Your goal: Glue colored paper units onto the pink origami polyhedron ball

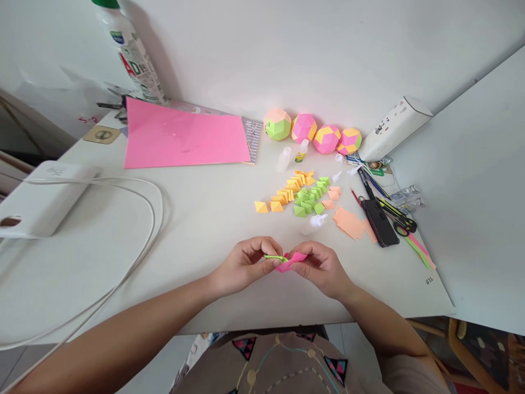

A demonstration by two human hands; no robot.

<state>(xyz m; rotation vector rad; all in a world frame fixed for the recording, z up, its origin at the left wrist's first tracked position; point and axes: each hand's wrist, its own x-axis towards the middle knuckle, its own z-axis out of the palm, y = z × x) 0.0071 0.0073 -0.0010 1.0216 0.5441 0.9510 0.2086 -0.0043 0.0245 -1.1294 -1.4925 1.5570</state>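
Observation:
My left hand point(246, 264) pinches a small folded green paper piece point(274, 256) just above the white table point(197, 219). My right hand point(319, 267) pinches a folded pink paper piece point(290, 261). The two pieces meet between my fingertips. Both hands are closed on the paper near the table's front edge. Beyond them lie several folded paper units in orange point(283, 196) and green point(309, 198).
Several paper balls point(314, 133) stand in a row at the wall. A pink sheet point(184, 138) lies on a cutting mat, a bottle point(131, 52) behind it. Glue bottles point(301, 150), a phone point(379, 221), scissors point(400, 221), peach paper scraps point(353, 223), a white box point(394, 128) and a lamp base with cable point(45, 197) are around.

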